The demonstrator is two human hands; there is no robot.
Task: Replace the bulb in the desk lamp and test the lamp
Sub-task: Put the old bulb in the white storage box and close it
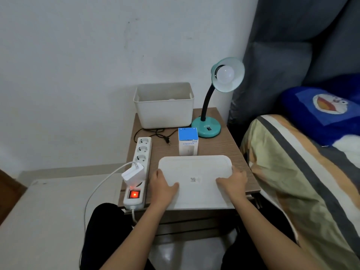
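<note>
Teal gooseneck desk lamp (209, 121) with a round white bulb (225, 74) seated in its shade, unlit, standing at the far side of the wood-grain bedside table (224, 147), well beyond the right hand (232, 181). Flat white plastic lid (194, 180), lying on the table's near edge, gripped at its two sides by the left hand (162, 185) and the right hand, fingers curled over its edges. Beyond the hands: blue-and-white humidifier box (188, 141), open white plastic bin (164, 105); just left of the left hand, white power strip (138, 170) with red switch glowing, the lamp's black plug (167, 139) lying loose beside it
</note>
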